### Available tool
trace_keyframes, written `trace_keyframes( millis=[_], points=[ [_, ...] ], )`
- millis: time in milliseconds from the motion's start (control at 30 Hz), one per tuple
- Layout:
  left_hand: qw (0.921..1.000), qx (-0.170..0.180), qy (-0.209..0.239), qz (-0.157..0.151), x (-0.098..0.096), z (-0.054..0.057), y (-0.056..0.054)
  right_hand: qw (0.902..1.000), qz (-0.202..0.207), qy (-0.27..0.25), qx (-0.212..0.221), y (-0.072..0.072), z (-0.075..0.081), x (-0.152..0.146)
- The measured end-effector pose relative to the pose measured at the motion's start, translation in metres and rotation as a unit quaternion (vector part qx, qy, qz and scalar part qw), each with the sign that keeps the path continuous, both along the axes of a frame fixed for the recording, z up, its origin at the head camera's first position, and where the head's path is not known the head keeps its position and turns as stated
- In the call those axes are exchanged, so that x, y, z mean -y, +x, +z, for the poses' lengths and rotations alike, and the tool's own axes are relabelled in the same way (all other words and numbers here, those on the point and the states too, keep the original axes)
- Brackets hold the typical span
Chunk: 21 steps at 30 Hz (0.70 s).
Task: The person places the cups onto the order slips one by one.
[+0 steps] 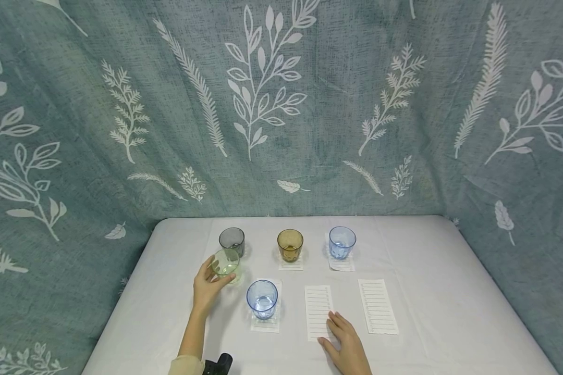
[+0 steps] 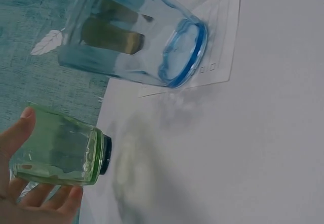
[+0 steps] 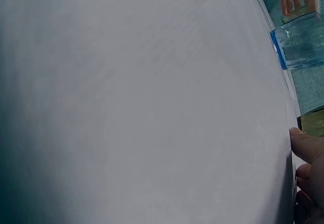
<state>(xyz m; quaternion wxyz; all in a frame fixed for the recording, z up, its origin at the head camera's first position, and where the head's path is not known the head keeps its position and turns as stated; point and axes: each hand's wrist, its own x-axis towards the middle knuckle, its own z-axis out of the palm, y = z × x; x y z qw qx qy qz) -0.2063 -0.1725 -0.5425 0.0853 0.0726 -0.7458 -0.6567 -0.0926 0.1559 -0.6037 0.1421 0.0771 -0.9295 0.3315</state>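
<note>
Head view: touching paper (image 1: 317,307) with relaxed right hand (image 1: 347,348), gripping green glass (image 1: 225,266) in left hand (image 1: 207,289), likely carrying, next needing clearance from gray glass (image 1: 232,238) just beyond.

Left grip (image 1: 209,287) side: gray glass (image 1: 232,238) right behind green glass (image 1: 225,262), way out is left over counter (image 1: 141,312). Near blue glass (image 1: 262,299) stands between it and right grip (image 1: 346,345). Back row: amber glass (image 1: 290,246) to far blue glass (image 1: 342,242) gap narrow, gray-amber slightly wider. Paper slip (image 1: 378,307) lies flat, passable over. Wide room far right.
</note>
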Motion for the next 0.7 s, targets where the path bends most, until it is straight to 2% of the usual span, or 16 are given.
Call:
trace_keyframes(
  millis=[100, 433, 700],
  points=[
    [1.0000, -0.002, -0.007, 0.000, 0.003, 0.007, 0.003, 1.0000, 0.001, -0.001, 0.001, 0.000, -0.001, 0.000],
    [0.9990, -0.042, -0.014, 0.004, 0.004, 0.034, 0.008, 0.9998, 0.003, -0.007, 0.016, -0.001, 0.000, -0.001],
    [0.9972, -0.074, -0.002, -0.016, -0.010, 0.053, 0.011, 0.9997, 0.001, -0.013, 0.023, -0.001, 0.002, 0.001]
  ],
)
